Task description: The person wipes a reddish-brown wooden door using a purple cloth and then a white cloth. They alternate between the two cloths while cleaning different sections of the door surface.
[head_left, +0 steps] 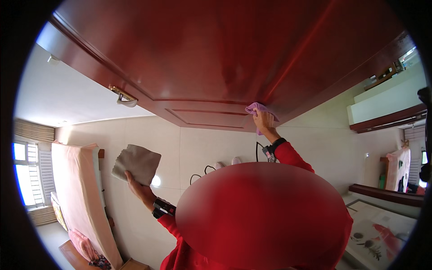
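- Red-sleeved arms come up from the bottom edge, both wrists wearing dark bands, and a big blurred red shape sits lowest and closest to the lens.
- Right hand (263,120) is bunched around a purple cloth (257,109), fingers closed on it and pressing it flat against the dark red wooden door (216,58), right at the door's lower panel edge.
- Left hand (140,189) pinches a grey cloth (137,164) by its bottom edge, so the cloth stands up open and flat, well away from the door and not touching it.
- Brass door handle (122,96) sticks out from the door's left edge, well apart from both hands.
- Pale tiled floor (202,144) runs out beyond the door, with a pair of slippers (227,163) lying on it.
- Pink mattress (76,189) leans far left of the door, next to a window (27,175).
- Framed picture (382,231) lies off to the door's lower right.
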`<state>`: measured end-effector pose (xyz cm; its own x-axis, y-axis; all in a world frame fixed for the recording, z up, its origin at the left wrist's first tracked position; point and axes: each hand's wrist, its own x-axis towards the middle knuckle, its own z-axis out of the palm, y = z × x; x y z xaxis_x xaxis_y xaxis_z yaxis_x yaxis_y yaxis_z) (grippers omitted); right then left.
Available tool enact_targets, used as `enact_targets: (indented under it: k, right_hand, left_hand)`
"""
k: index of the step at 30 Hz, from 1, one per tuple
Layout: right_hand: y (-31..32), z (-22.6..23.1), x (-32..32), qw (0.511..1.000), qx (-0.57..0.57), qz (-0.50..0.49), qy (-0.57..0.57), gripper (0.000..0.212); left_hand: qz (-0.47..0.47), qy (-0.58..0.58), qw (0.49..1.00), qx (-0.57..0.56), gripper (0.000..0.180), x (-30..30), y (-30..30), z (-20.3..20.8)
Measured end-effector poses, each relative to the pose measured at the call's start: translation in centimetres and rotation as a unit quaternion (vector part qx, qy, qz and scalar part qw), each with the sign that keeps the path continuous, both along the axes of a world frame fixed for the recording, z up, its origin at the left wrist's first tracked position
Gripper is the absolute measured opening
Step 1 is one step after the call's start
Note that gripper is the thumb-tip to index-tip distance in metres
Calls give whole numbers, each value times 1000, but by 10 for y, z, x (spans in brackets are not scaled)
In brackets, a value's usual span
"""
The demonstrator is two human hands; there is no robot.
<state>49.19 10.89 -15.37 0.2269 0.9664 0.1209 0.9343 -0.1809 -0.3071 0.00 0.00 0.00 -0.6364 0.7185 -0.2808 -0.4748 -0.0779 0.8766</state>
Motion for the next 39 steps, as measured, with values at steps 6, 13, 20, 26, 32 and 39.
enact_targets:
  k: [6,13,20,26,32,39]
  right_hand:
    - [-1,0,12,987,11,64,148,28]
    - [-11,66,-2,879,147,109,440,22]
    - [-40,98,3,888,205,24,412,27]
    - [-51,84,20,867,315,-155,355,30]
    - [5,32,-33,823,424,-192,325,25]
    - [72,5,-189,798,387,-162,432,28]
  left_hand:
    - [-30,22,999,-11,61,8,-7,-1]
    - [-19,6,1000,-12,61,4,-26,-15]
    - [-16,-27,999,-21,58,-5,10,-18]
    - [-95,8,995,16,57,-30,65,-13]
    - [-130,9,990,54,60,-120,108,-13]
    - [-125,83,988,41,60,-230,148,0]
